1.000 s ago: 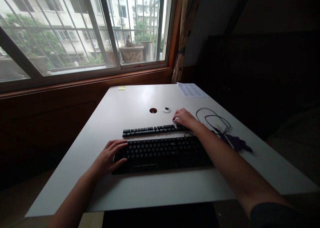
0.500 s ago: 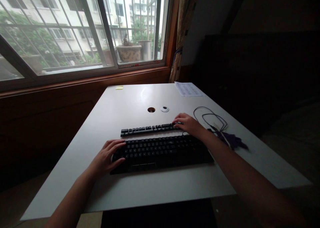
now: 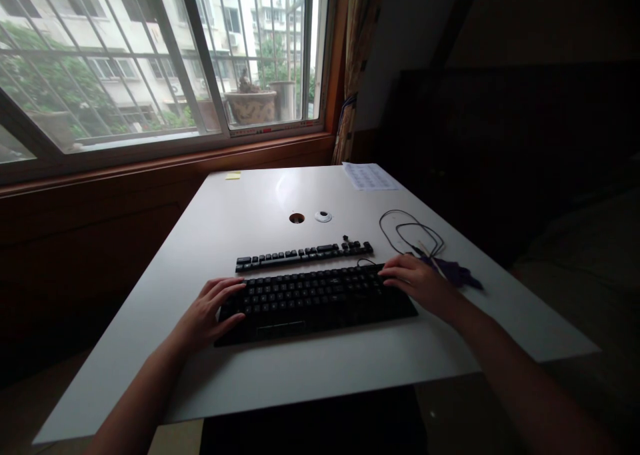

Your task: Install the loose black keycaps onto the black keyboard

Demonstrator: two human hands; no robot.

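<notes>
A black keyboard (image 3: 300,308) lies flat on the white table. My left hand (image 3: 207,308) grips its left end, fingers on the upper corner and thumb lower down on the keys. At the keyboard's upper right, over the number pad, is my right hand (image 3: 415,282). Its thumb and fingers are drawn together; anything between the tips is hidden. Beyond the keyboard runs a row of loose black keycaps (image 3: 290,257), none of them touched by a hand. One keycap (image 3: 345,238) sits slightly apart behind the right part of that row.
A dark looped cable (image 3: 413,225) and a purple cloth-like thing (image 3: 460,275) lie right of the keyboard. Farther back are a round hole (image 3: 297,218), a white ring-shaped cover (image 3: 323,216), printed paper (image 3: 371,176) and a yellow note (image 3: 233,175). A barred window is beyond.
My right hand has moved from the right end of the keycap row back and right onto the keyboard's number pad, uncovering that end. My left hand stays on the keyboard. The view has shifted slightly.
</notes>
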